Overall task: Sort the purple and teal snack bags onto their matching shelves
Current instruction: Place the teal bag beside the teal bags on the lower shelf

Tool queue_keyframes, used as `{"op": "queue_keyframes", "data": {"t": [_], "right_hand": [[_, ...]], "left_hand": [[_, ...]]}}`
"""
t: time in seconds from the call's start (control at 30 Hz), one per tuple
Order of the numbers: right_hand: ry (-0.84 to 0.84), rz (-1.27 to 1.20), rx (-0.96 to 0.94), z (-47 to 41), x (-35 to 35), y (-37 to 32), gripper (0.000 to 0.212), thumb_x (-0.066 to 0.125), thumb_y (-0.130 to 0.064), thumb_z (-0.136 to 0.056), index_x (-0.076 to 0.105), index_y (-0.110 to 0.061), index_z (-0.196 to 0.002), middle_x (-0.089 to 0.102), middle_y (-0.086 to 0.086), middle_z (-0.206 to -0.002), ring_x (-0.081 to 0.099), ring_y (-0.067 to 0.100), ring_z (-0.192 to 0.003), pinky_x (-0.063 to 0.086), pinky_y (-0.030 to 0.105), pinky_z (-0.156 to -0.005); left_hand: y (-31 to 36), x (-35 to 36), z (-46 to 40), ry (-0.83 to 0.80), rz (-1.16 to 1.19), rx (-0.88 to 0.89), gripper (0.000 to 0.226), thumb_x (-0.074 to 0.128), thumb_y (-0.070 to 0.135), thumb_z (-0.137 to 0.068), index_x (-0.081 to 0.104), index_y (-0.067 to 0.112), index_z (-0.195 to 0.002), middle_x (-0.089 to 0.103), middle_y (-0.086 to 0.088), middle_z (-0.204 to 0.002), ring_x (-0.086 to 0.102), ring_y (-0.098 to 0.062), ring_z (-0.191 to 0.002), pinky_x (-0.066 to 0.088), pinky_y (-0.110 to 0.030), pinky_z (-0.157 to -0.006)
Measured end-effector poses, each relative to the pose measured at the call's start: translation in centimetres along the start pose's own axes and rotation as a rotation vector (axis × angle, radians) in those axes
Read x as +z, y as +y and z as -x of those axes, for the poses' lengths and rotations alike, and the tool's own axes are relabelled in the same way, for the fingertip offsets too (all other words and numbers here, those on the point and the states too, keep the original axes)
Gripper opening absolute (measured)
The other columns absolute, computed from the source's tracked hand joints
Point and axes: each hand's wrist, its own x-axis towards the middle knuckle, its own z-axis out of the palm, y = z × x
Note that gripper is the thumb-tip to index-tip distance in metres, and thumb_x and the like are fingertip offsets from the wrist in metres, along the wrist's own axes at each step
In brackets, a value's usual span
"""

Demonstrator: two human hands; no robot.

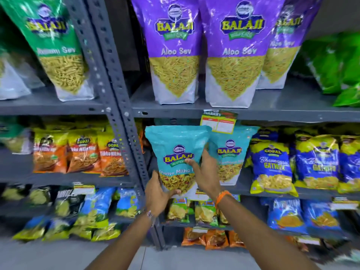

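A teal snack bag (176, 151) is held upright in front of the middle shelf (311, 190). My left hand (158, 195) cups its bottom left corner. My right hand (204, 171) grips its right side, thumb across the front. A second teal bag (231, 152) stands on that shelf just behind and to the right. On the upper shelf (292, 109) stand three purple snack bags: one at the left (175, 49), one in the middle (236, 49), and one (282, 47) partly hidden behind it.
A grey slotted upright post (115, 106) divides the racks. Green bags (58, 45) fill the upper left, orange bags (78, 154) the left middle shelf, blue bags (272, 162) the right. A price tag (219, 121) hangs from the upper shelf's edge. Lower shelves hold more packets.
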Motion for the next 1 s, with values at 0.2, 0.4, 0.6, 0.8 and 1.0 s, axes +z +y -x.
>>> {"op": "queue_keyframes", "data": {"t": [0.2,0.4,0.6,0.8,1.0], "right_hand": [[-0.005,0.040,0.041,-3.4,3.2,2.5,0.041,0.066,-0.021,-0.096,0.055,-0.011,-0.134,0.071,0.001,-0.124,0.063,0.003,-0.106,0.056,0.028,-0.094],[0.014,0.108,0.081,-5.8,5.2,4.7,0.040,0.067,-0.015,-0.095,0.056,-0.006,-0.133,0.071,0.001,-0.116,0.060,-0.015,-0.086,0.046,-0.004,-0.075],[0.026,0.074,0.089,-7.0,6.1,6.3,0.039,0.064,-0.018,-0.098,0.054,-0.006,-0.133,0.075,0.009,-0.116,0.060,-0.026,-0.081,0.058,0.018,-0.087],[0.065,0.110,0.077,-7.5,6.4,7.0,0.042,0.067,-0.016,-0.095,0.055,0.001,-0.132,0.073,0.015,-0.118,0.056,-0.026,-0.084,0.042,-0.008,-0.070],[0.046,0.076,0.090,-7.7,6.1,6.7,0.045,0.070,-0.021,-0.093,0.055,-0.005,-0.132,0.072,0.009,-0.123,0.062,-0.004,-0.099,0.053,0.008,-0.084]], "left_hand": [[-2.6,0.4,-5.3,-0.045,-0.001,-0.004,0.092,0.099,0.026,-0.055,0.051,0.005,-0.131,0.067,-0.004,-0.119,0.061,-0.016,-0.112,0.044,-0.003,-0.072],[-4.3,1.8,-8.6,-0.027,-0.077,-0.071,0.096,0.100,0.025,-0.054,0.049,0.005,-0.132,0.065,-0.014,-0.128,0.061,-0.030,-0.125,0.050,-0.033,-0.086],[-4.7,2.6,-10.4,-0.006,-0.114,-0.094,0.093,0.097,0.010,-0.055,0.047,0.003,-0.133,0.065,-0.017,-0.129,0.062,-0.034,-0.122,0.053,-0.037,-0.090],[-3.9,3.9,-10.8,0.004,-0.108,-0.161,0.085,0.089,0.000,-0.066,0.040,0.001,-0.135,0.059,-0.019,-0.133,0.057,-0.035,-0.126,0.045,-0.032,-0.089],[-3.9,3.7,-11.1,-0.005,-0.103,-0.154,0.086,0.087,-0.002,-0.067,0.039,0.000,-0.138,0.059,-0.019,-0.135,0.057,-0.036,-0.128,0.049,-0.040,-0.097]]}}
